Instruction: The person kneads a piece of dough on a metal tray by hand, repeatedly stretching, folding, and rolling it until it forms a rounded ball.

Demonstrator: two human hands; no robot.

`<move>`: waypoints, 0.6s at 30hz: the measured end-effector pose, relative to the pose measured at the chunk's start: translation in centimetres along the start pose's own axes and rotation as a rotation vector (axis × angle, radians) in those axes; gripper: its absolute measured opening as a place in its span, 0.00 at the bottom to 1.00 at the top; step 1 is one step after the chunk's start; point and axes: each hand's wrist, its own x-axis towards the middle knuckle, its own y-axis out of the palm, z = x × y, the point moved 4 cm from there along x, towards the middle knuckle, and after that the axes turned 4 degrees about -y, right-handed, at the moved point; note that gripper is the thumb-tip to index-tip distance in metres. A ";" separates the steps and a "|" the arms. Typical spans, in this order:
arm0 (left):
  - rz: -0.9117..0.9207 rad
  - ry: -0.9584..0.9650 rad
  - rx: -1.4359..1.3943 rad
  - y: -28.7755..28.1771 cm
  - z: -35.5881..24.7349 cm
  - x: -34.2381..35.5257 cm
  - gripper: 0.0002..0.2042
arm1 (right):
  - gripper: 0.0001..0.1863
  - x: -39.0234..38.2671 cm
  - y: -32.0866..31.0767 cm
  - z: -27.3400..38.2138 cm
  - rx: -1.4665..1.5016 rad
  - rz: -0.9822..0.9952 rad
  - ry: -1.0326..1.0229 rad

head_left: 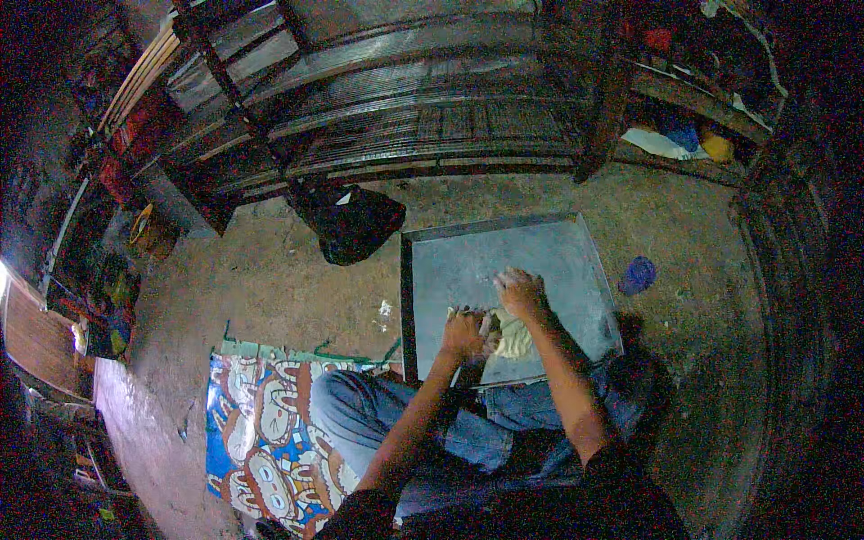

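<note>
A lump of pale dough (514, 339) lies near the front edge of a square, low-rimmed metal tray (558, 245), whose surface looks dusted with white. Against the dough's left side rests my left hand (465, 332), fingers curled round its edge and smeared with pale bits. My right hand (522, 293) is closed just above the dough's upper end, knuckles toward the far side. What lies within its fingers is hidden. The tray sits in front of my folded legs in blue jeans (468, 439).
A black plastic bag (360, 227) stands beyond the tray's far left corner. Right of the tray lies a purple object (637, 275). A cartoon-printed mat (270, 441) spreads at my left. Across the back runs a dark slatted bench (432, 121); a basket (148, 234) sits far left.
</note>
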 end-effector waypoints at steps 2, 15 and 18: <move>0.162 -0.077 0.105 -3.3 -1.2 3.5 0.29 | 0.22 -1.4 3.9 -1.9 -0.080 -0.102 -0.060; -0.103 0.003 -0.259 3.0 0.9 0.5 0.27 | 0.18 -6.7 3.3 1.0 -0.218 -0.088 -0.257; -0.013 0.022 -0.205 4.4 2.8 -0.6 0.33 | 0.16 -8.3 2.4 3.1 -0.250 -0.153 -0.359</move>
